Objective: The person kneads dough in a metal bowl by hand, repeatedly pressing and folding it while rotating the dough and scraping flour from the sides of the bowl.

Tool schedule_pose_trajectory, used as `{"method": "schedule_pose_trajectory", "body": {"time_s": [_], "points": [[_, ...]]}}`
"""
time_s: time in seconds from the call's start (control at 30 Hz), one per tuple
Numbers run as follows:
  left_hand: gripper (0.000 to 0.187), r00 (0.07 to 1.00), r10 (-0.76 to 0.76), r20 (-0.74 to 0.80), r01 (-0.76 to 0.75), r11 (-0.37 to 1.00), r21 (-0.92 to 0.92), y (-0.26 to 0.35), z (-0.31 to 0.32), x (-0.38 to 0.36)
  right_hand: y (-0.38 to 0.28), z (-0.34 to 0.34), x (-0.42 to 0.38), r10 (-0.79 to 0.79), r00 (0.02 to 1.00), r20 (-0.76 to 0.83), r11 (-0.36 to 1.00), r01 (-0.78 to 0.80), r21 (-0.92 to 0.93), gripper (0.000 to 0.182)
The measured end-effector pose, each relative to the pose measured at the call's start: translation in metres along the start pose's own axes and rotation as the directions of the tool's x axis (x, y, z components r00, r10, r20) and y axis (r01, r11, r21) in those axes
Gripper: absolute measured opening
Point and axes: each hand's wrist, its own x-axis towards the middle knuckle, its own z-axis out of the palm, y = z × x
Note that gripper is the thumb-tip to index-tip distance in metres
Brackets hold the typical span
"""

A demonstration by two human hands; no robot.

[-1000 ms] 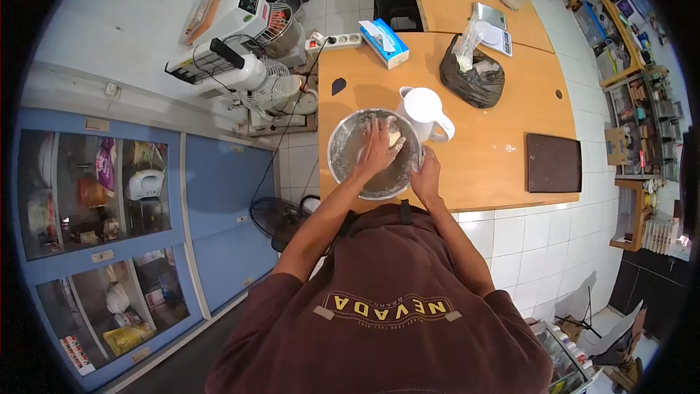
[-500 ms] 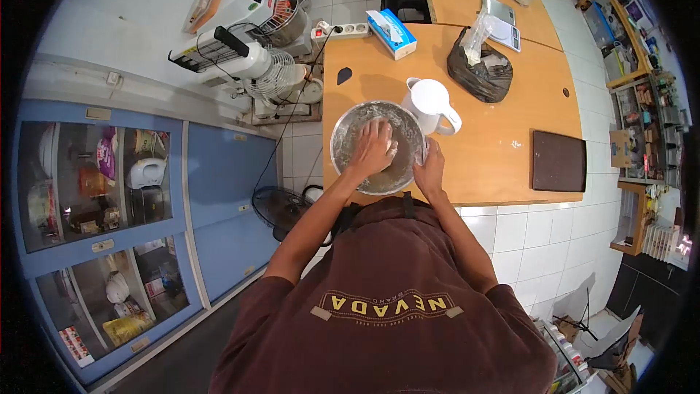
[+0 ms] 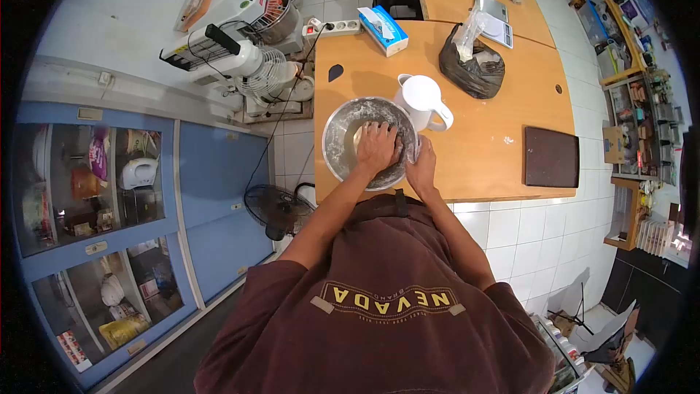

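A round metal bowl (image 3: 337,153) with a whitish, floury coating inside stands near the table's front edge. My left hand (image 3: 378,147) is down inside it, fingers curled over pale dough (image 3: 358,138) that shows beside them; the fingertips are partly hidden. At the bowl's right rim my right hand (image 3: 421,166) is closed on the edge, with whitish residue on the fingers. A white jug (image 3: 421,95) stands upright just behind the bowl, its handle pointing right.
On the wooden table (image 3: 474,160) are a black plastic bag (image 3: 470,73), a white scale (image 3: 497,31), a blue box (image 3: 384,31) and a dark tray (image 3: 551,157). Mixers (image 3: 240,58) stand at the left, with a black fan (image 3: 275,208) below and blue cabinets (image 3: 219,175) beyond.
My left hand has shifted within the bowl, its fingers now more curled and nearer the right side. My right hand stays at the rim. The whole view has shifted slightly.
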Motion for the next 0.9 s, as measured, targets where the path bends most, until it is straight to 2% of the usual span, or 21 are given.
{"method": "schedule_pose_trajectory", "body": {"time_s": [0.07, 0.17, 0.2, 0.27, 0.33, 0.37, 0.4, 0.5, 0.6, 0.77, 0.83, 0.9], "points": [[0.033, 0.999, -0.048, 0.007, 0.048, 0.999, -0.018, 0.004, -0.002, 0.003, 0.003, 0.001, 0.000, -0.022, 1.000, -0.013, 1.000, 0.022, 0.012, 0.049], [0.033, 0.957, -0.208, 0.202, 0.258, 0.929, -0.265, -0.003, -0.011, 0.018, 0.001, 0.001, 0.001, -0.012, 1.000, -0.005, 1.000, 0.012, 0.007, 0.049], [0.033, 0.927, -0.234, 0.294, 0.352, 0.811, -0.466, -0.012, -0.011, 0.024, 0.000, 0.000, 0.002, 0.009, 1.000, 0.011, 1.000, -0.009, 0.016, 0.049], [0.035, 0.852, -0.208, 0.480, 0.520, 0.427, -0.740, -0.043, -0.013, 0.032, -0.001, -0.003, 0.004, 0.057, 0.997, 0.043, 0.998, -0.058, 0.032, 0.048], [0.040, 0.921, -0.049, 0.386, 0.291, 0.746, -0.600, -0.071, -0.013, 0.028, 0.002, -0.001, 0.002, 0.023, 1.000, 0.003, 1.000, -0.023, 0.017, 0.044], [0.043, 0.934, 0.041, 0.355, 0.150, 0.856, -0.495, -0.082, -0.012, 0.025, 0.004, 0.000, 0.002, 0.003, 1.000, -0.014, 1.000, -0.002, 0.008, 0.042], [0.057, 0.852, 0.022, 0.524, 0.292, 0.809, -0.510, -0.088, -0.015, 0.022, 0.004, 0.000, 0.002, 0.012, 1.000, -0.003, 1.000, -0.012, 0.007, 0.045], [0.079, 0.853, -0.061, 0.519, 0.297, 0.874, -0.385, -0.083, -0.015, 0.006, 0.005, 0.000, 0.005, 0.025, 0.999, 0.024, 1.000, -0.026, 0.006, 0.051], [0.097, 0.783, -0.080, 0.617, 0.228, 0.959, -0.166, -0.078, -0.014, 0.005, 0.007, -0.001, 0.004, 0.023, 0.999, 0.049, 0.999, -0.021, -0.038, 0.054], [0.109, 0.735, -0.104, 0.670, 0.333, 0.916, -0.224, -0.056, -0.038, -0.003, 0.005, -0.004, 0.002, 0.052, 0.995, 0.080, 0.990, -0.040, -0.137, 0.056], [0.110, 0.712, -0.085, 0.697, 0.387, 0.876, -0.289, -0.054, -0.044, -0.002, 0.009, -0.001, 0.003, 0.075, 0.994, 0.078, 0.991, -0.066, -0.118, 0.055], [0.110, 0.687, -0.120, 0.717, 0.413, 0.876, -0.249, -0.044, -0.054, 0.001, 0.010, -0.001, 0.004, 0.089, 0.992, 0.086, 0.991, -0.080, -0.102, 0.055]]}}
